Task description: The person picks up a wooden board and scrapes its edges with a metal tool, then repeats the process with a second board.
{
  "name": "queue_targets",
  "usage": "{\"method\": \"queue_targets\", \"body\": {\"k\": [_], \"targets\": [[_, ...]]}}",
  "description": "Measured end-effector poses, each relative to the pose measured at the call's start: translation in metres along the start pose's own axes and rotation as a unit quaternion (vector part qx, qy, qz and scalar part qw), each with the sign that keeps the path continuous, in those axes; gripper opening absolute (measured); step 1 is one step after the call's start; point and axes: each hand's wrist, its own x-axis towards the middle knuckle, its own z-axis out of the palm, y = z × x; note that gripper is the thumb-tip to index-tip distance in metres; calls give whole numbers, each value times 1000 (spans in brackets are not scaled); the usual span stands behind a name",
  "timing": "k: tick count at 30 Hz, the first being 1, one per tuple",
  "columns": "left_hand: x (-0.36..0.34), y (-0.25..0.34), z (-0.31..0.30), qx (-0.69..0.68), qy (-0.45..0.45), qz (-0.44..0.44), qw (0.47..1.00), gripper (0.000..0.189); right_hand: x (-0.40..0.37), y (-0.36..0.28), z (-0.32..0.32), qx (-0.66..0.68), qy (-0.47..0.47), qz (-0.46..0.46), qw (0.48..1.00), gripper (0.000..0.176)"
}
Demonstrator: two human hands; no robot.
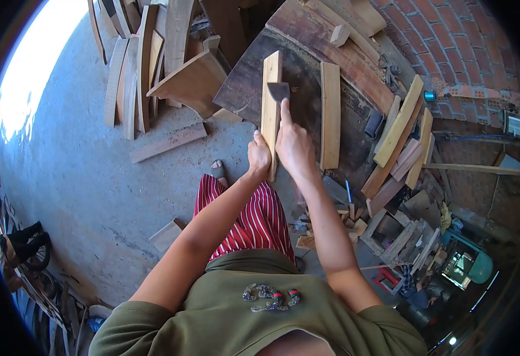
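Note:
A long pale wooden board (269, 113) points away from me, its far part over the dark workbench top and its near end toward my lap. My left hand (259, 155) is closed around the board's near part, thumb lying along its edge. In my right hand (294, 145) is a putty knife (279, 91), its handle mostly hidden by the fingers. The index finger stretches toward the wide dark blade, which lies across the board's face. A second pale board (330, 115) rests on the bench to the right of my right hand.
The dark workbench (248, 74) carries a wood block (339, 35). Curved planks (147, 68) lean at the back left, with a loose plank (168, 143) on the concrete floor. Stacked boards (399, 139) and offcuts lie right, near a brick wall (450, 44). A green machine (479, 267) stands lower right.

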Motion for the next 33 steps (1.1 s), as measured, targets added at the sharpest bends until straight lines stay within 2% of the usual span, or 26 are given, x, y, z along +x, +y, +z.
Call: {"method": "queue_targets", "body": {"k": [3, 6, 7, 11, 13, 16, 17, 18, 19, 20, 21, 23, 25, 27, 28, 30, 31, 33], "targets": [[-9, -1, -4, -3, -13, 11, 1000, 76, -4, 2, -2, 36, -8, 3, 999, 56], [-14, 6, -5, 30, -7, -6, 999, 76, 63, -2, -15, 52, 65, -20, 996, 48], [-12, 3, -3, 29, -6, -4, 1000, 76, 68, -3, -18, 59, 47, -4, 997, 49], [0, -5, 2, 12, 5, 18, 1000, 76, 1, 5, 5, -2, -1, -10, 1000, 58], [-5, -4, 1, 16, 16, 11, 1000, 76, 3, 4, 5, 8, 18, -12, 1000, 56], [-11, 7, -2, 31, 2, -3, 1000, 75, 76, 15, 0, 70, 49, -7, 996, 54], [-13, 8, -4, 25, -6, -8, 1000, 75, 85, 0, -30, 182, -38, 74, 980, 52], [-13, 8, -6, 22, -4, 0, 1000, 75, 91, 14, -28, 368, -76, 70, 924, 52], [-10, 7, -8, 42, 7, 17, 999, 75, 95, 19, -34, 539, -112, 60, 832, 51], [-9, 4, -7, 60, 15, 33, 998, 75, 85, 28, -35, 656, -145, 36, 740, 50], [-9, 3, -5, 77, 23, 47, 996, 75, 72, 34, -39, 723, -162, 18, 671, 47], [-17, 8, -6, 58, 11, 52, 997, 75, 42, 47, -38, 796, -188, -65, 572, 52], [-17, 9, -3, 2, 12, 29, 1000, 75, 15, 43, -42, 815, -174, -84, 546, 56], [-17, 13, -1, -4, 3, 25, 1000, 75, -3, 42, -42, 840, -197, -93, 496, 58], [-12, 12, 0, -29, -13, 15, 999, 74, -8, 43, -43, 839, -195, -96, 499, 58], [-10, 8, 1, -58, -31, 3, 998, 74, -19, 42, -41, 820, -188, -63, 536, 58], [-5, 2, 4, -55, -29, 0, 998, 74, -21, 42, -38, 822, -188, -59, 534, 58], [6, -3, 7, -49, -2, -9, 999, 74, -24, 39, -30, 788, -148, -39, 597, 51]]}}
